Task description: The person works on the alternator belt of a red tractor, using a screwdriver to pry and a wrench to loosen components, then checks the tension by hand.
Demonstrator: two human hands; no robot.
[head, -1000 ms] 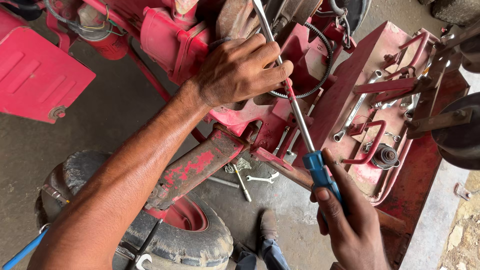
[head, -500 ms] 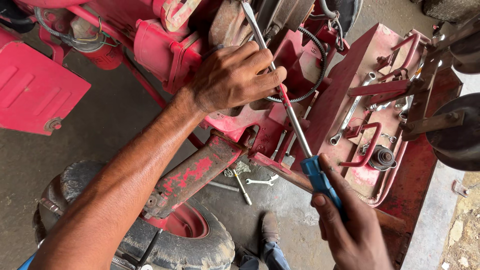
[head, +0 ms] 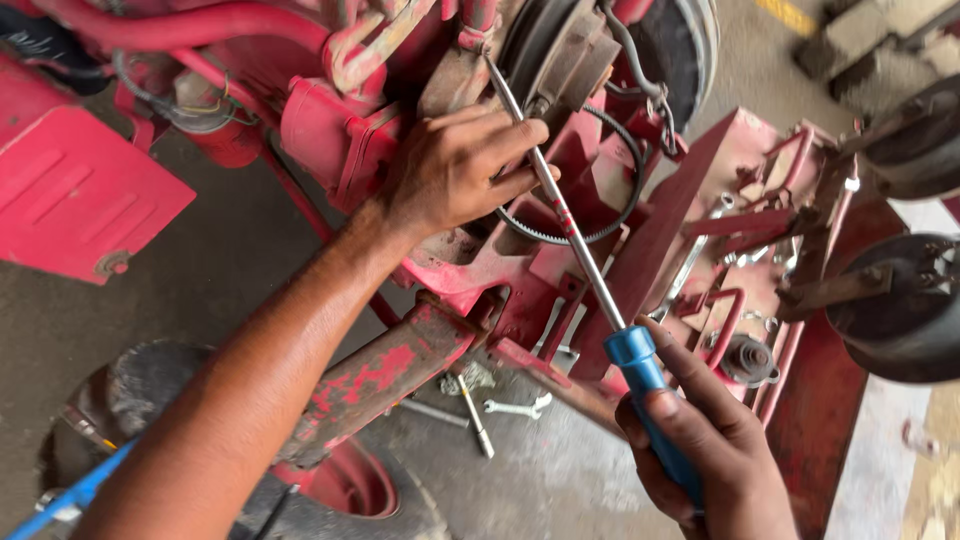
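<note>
My right hand (head: 705, 455) grips the blue handle of a long screwdriver (head: 640, 365) at the lower right. Its steel shaft (head: 560, 215) slants up and left, and its tip goes behind a grey pulley (head: 560, 50) on the red tractor engine (head: 340, 120). My left hand (head: 455, 170) reaches in from the lower left, with its fingers curled around the upper part of the shaft, next to a black toothed belt (head: 600, 225).
A red metal panel (head: 760, 230) at the right holds loose bolts, spanners and a round black part (head: 745, 355). Spanners (head: 515, 407) lie on the concrete floor below. A front tyre (head: 140, 390) sits at the lower left, a red cover (head: 70, 190) at the left.
The view has shifted, so the engine and both hands sit lower and more to the right in the picture. Both hands keep their hold on the screwdriver.
</note>
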